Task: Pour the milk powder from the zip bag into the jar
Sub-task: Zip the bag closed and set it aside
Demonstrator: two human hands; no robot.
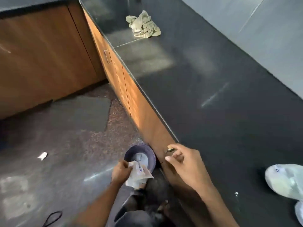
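Observation:
My left hand [120,172] grips a crumpled clear zip bag [137,175] with blue writing on it, low by my legs. The bag hangs just over a dark purple bucket [148,152] that stands on the floor against the cabinet, with something pale inside. My right hand [183,163] hovers at the front edge of the black counter [213,95], fingers loosely curled, holding nothing, a ring on one finger. A full clear bag of pale powder [285,181] lies on the counter at the far right. No jar can be made out.
A crumpled beige cloth [142,25] lies far back on the counter. Wooden cabinet doors [134,102] run below the counter edge. On the floor are a white paper scrap [42,156] and a black loop [52,218]. Another pale object [299,213] is cut off bottom right.

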